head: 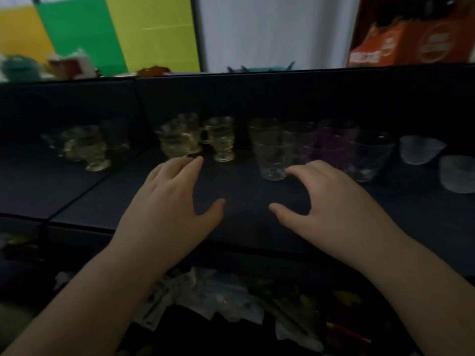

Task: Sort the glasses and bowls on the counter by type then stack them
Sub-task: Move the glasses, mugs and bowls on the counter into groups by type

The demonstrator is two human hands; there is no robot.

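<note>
Over the counter (244,214) your left hand (169,201) and right hand (331,209) hover spread, holding nothing; glasses (272,155) at twelve o'clock.

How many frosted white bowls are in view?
2, both at the counter's far right: one frosted bowl beside the clear tumbler, another bowl nearer, cut by the frame edge. More may lie out of frame.

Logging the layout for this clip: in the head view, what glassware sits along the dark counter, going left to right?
Yellowish footed glasses → yellowish handled cups → yellowish footed cup → clear tumbler → clear glass bowl → frosted spouted bowl → frosted bowl.
</note>
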